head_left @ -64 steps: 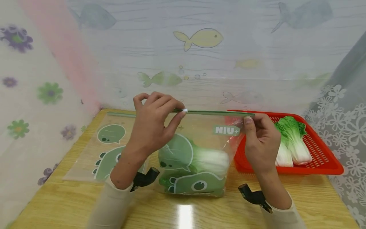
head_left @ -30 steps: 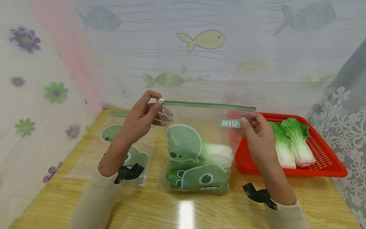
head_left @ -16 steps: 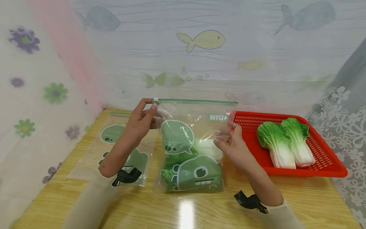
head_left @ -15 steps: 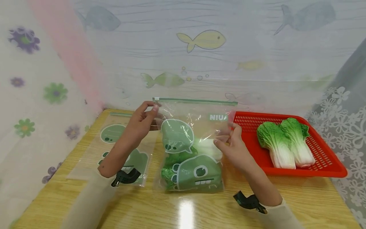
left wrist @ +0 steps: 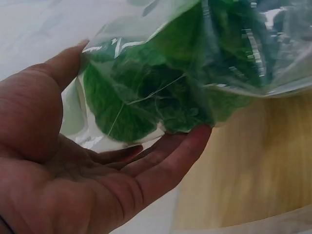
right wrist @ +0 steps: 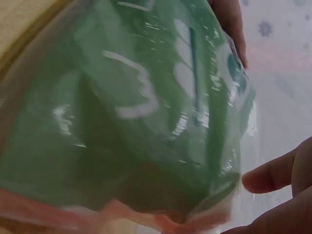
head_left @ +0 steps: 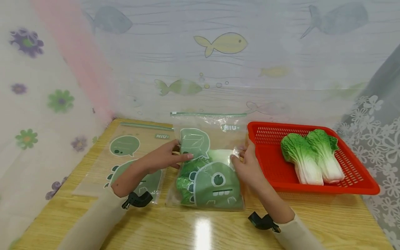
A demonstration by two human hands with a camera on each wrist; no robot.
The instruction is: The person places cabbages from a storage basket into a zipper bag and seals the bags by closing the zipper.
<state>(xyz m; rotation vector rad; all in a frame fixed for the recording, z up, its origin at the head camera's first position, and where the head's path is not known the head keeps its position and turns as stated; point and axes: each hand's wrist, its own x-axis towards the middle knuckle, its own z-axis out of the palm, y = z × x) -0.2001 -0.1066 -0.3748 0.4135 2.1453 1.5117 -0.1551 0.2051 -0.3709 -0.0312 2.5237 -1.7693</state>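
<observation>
I hold a filled clear bag (head_left: 208,160) at the centre of the frame, my left hand (head_left: 164,156) and right hand (head_left: 248,165) gripping its opposite sides over a wood-grain table (head_left: 175,229). My left thumb lies across the printed front with the fingers behind, gripping the side at the leafy end of the cabbage (head_left: 220,155) inside; my right thumb presses the front edge near the white stalk, its fingers tucked behind and partly hidden. The two-sided hold probably keeps the soft plastic from slumping around its bulky load; whether the bag stands straight or leans back, I cannot tell. Along its top, a white slider (head_left: 174,113) sits at the left end of the green strip (head_left: 209,114), suggesting a closed zip, though the seam is too fine to read. A second bag (head_left: 125,149) lies flat at left of frame, its print face up, apparently kept within reach of my left hand. At right of frame, a red basket (head_left: 271,166) holds two more cabbages (head_left: 312,158) side by side, leaves toward the back, likely set there to keep loose produce together and clear of the bags.
</observation>
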